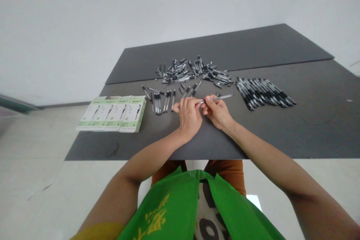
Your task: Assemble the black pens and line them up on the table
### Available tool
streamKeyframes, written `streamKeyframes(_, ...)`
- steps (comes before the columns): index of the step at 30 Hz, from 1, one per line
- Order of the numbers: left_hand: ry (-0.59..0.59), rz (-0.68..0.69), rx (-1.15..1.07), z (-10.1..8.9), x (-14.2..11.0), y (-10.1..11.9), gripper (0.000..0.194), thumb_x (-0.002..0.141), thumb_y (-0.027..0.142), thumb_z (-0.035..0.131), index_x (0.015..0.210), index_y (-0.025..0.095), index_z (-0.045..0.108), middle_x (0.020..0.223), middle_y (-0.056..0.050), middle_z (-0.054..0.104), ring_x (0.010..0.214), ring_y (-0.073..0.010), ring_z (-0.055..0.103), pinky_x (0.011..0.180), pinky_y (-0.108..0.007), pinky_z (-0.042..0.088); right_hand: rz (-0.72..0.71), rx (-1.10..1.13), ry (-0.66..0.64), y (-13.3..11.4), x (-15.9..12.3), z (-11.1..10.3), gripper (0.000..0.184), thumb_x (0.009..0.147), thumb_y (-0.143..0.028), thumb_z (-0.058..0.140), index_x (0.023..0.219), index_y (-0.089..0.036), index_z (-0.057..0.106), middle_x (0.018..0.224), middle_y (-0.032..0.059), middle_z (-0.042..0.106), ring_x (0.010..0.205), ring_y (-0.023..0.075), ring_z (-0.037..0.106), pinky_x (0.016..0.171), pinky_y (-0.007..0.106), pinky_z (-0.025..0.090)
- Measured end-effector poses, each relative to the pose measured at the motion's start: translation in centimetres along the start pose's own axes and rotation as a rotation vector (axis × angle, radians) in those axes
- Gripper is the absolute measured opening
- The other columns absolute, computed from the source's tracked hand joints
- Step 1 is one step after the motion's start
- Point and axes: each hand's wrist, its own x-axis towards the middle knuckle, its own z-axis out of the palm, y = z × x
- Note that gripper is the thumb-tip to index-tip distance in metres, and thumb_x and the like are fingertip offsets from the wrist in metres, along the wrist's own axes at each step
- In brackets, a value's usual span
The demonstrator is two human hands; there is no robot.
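Note:
My right hand (217, 111) pinches a clear-barrelled pen (222, 98) that points right and lies nearly level above the dark table (309, 127). My left hand (189, 114) is closed just to its left, fingertips meeting the pen's near end; what those fingers hold is hidden. A loose heap of pen parts (194, 71) lies behind the hands. A short row of pens (161, 101) lies left of my left hand.
A tidy row of black-gripped pens (264, 92) lies to the right. Several green-and-white pen boxes (114, 113) sit side by side at the table's left. A second dark panel (225, 48) extends the table toward a white wall. A green bag hangs below at my lap.

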Motion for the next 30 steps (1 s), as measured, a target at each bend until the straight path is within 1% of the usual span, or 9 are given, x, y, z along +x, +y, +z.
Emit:
streamKeyframes(6, 0.044, -0.057, -0.001, 1.2, 0.2, -0.8, 0.007, 0.089, 0.017, 0.052, 0.089, 0.022, 0.057, 0.095, -0.005, 0.065, 0.098, -0.0222, 0.057, 0.1, -0.043, 0.03, -0.044, -0.04, -0.009, 0.7, 0.2, -0.4, 0.049, 0.066, -0.062, 0.079, 0.073, -0.022, 0.051, 0.062, -0.004, 0.065, 0.045, 0.0071, 0.053, 0.044, 0.02, 0.043)
streamKeyframes(10, 0.089, -0.087, -0.074, 1.2, 0.9, -1.6, 0.036, 0.086, 0.026, 0.061, 0.121, 0.021, 0.055, 0.127, -0.013, 0.056, 0.114, -0.0248, 0.053, 0.103, -0.041, 0.035, -0.074, -0.082, 0.023, 1.0, 0.7, -1.1, 0.048, 0.067, -0.062, 0.078, 0.074, -0.022, 0.053, 0.065, -0.0029, 0.066, 0.043, 0.0068, 0.051, 0.043, 0.021, 0.041)
streamKeyframes(13, -0.024, -0.106, -0.118, 0.8, 1.6, -2.6, 0.041, 0.088, 0.034, 0.06, 0.127, 0.023, 0.058, 0.14, -0.012, 0.05, 0.128, -0.0275, 0.047, 0.106, -0.042, 0.035, -0.134, -0.122, 0.07, 0.9, 1.1, -1.7, 0.048, 0.066, -0.062, 0.078, 0.074, -0.022, 0.054, 0.064, -0.0026, 0.066, 0.042, 0.0066, 0.049, 0.041, 0.021, 0.039)
streamKeyframes(15, -0.185, -0.116, -0.152, 0.7, 2.0, -3.2, 0.028, 0.093, 0.036, 0.051, 0.112, 0.025, 0.068, 0.126, -0.008, 0.062, 0.121, -0.0261, 0.053, 0.104, -0.042, 0.036, -0.164, -0.165, 0.074, 1.0, 1.3, -2.0, 0.049, 0.065, -0.063, 0.079, 0.074, -0.022, 0.054, 0.063, -0.0026, 0.065, 0.04, 0.0068, 0.049, 0.039, 0.022, 0.038)
streamKeyframes(18, -0.379, -0.123, -0.204, 1.0, 2.2, -3.7, 0.035, 0.098, 0.037, 0.043, 0.083, 0.023, 0.072, 0.092, -0.005, 0.071, 0.096, -0.0228, 0.062, 0.094, -0.038, 0.042, -0.154, -0.238, 0.028, 1.0, 1.5, -2.3, 0.052, 0.063, -0.065, 0.079, 0.075, -0.023, 0.052, 0.06, -0.0037, 0.064, 0.038, 0.0077, 0.05, 0.039, 0.022, 0.039)
streamKeyframes(22, -0.458, -0.081, -0.183, 1.2, 2.1, -3.5, 0.031, 0.095, 0.03, 0.049, 0.072, 0.022, 0.066, 0.076, -0.004, 0.068, 0.084, -0.0207, 0.061, 0.087, -0.035, 0.046, -0.144, -0.294, -0.029, 1.0, 1.4, -2.4, 0.053, 0.064, -0.066, 0.077, 0.078, -0.023, 0.049, 0.052, -0.0066, 0.059, 0.035, 0.0078, 0.048, 0.037, 0.021, 0.037)
streamKeyframes(26, -0.297, -0.084, -0.192, 1.5, 1.9, -3.5, 0.004, 0.083, 0.024, 0.067, 0.085, 0.022, 0.064, 0.097, -0.007, 0.069, 0.103, -0.0235, 0.059, 0.09, -0.038, 0.048, -0.144, -0.307, -0.067, 0.9, 1.4, -2.4, 0.053, 0.064, -0.067, 0.077, 0.078, -0.023, 0.05, 0.05, -0.0073, 0.058, 0.034, 0.0076, 0.048, 0.035, 0.02, 0.035)
streamKeyframes(28, -0.228, -0.092, -0.256, 1.9, 1.9, -3.9, 0.03, 0.076, 0.026, 0.075, 0.103, 0.021, 0.062, 0.122, -0.011, 0.063, 0.116, -0.025, 0.054, 0.093, -0.039, 0.049, -0.155, -0.301, -0.089, 0.9, 1.5, -2.5, 0.052, 0.065, -0.065, 0.078, 0.078, -0.022, 0.051, 0.05, -0.0073, 0.059, 0.033, 0.0078, 0.048, 0.034, 0.021, 0.035)
streamKeyframes(30, -0.287, -0.097, -0.315, 2.1, 2.1, -4.4, 0.053, 0.073, 0.031, 0.078, 0.12, 0.019, 0.056, 0.138, -0.015, 0.054, 0.119, -0.0256, 0.054, 0.094, -0.04, 0.049, -0.172, -0.295, -0.098, 1.1, 1.6, -2.7, 0.05, 0.067, -0.063, 0.078, 0.078, -0.022, 0.051, 0.048, -0.0074, 0.058, 0.031, 0.0079, 0.047, 0.033, 0.02, 0.035)
